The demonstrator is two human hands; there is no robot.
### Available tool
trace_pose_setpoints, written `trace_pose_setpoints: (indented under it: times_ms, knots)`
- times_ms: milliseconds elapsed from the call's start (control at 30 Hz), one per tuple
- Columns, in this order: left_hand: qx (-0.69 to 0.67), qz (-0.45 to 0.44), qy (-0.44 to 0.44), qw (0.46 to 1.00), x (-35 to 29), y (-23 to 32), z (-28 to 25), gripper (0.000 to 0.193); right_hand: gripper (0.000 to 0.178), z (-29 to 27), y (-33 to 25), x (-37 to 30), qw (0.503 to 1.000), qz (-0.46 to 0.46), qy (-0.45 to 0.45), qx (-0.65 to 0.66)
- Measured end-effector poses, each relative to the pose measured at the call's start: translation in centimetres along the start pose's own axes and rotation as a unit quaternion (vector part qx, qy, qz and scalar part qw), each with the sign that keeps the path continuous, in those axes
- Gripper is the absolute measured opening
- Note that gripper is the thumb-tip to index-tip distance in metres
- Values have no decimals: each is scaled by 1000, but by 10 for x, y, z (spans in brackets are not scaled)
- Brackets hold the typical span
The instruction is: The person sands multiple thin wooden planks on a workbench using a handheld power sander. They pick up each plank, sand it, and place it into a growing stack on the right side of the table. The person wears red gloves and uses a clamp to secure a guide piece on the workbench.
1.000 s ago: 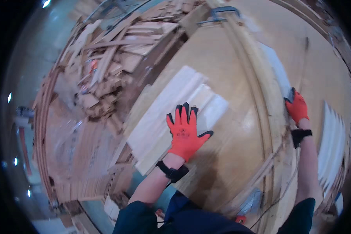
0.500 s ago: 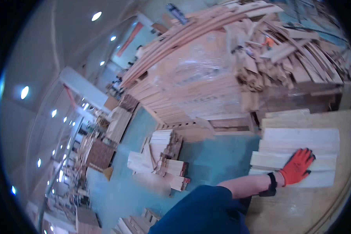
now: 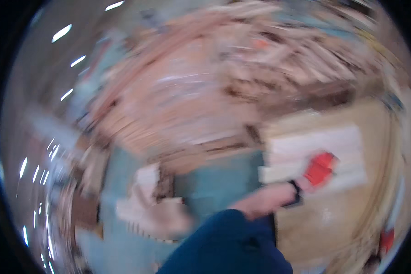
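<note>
One gloved left hand point(image 3: 320, 168) lies on pale boards point(image 3: 315, 141); blur hides its fingers' spread.

Single head-worn fisheye view, looking down and off to the person's left, heavily smeared by motion. Close over the tabletop point(image 3: 347, 228) at lower right, where the left hand point(image 3: 319, 169) in an orange glove lies flat on pale boards point(image 3: 315, 144). Beyond the fingertips, up-frame, a blurred wood pile point(image 3: 242, 77); floor point(image 3: 214, 187) wrist-side, left. No second view to overlap.
</note>
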State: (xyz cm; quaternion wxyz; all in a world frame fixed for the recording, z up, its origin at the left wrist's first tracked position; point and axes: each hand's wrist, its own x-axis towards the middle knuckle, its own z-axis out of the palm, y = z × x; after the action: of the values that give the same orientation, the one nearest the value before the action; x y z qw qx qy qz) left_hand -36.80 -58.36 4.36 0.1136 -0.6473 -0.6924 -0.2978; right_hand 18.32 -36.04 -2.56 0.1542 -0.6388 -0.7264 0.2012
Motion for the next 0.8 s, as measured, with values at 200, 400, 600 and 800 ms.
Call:
trace_pose_setpoints:
  times_ms: [200, 400, 600, 800]
  knots:
    - [90, -49, -100, 990, -15, -10, -23, 55, 72, -76, -50, -44, 997, 74, 9, -21]
    - [60, 52, -203, 976, 87, 97, -18, 60, 65, -158, 120, -143, 963, 198, 175, -48]
    - [38, 247, -238, 939, 108, 189, -19, 59, 66, -121, 149, -159, 958, 249, 134, -54]
    - [-22, 368, -293, 882, 122, 235, 7, 58, 70, -95, 96, -104, 949, 269, 19, -161]
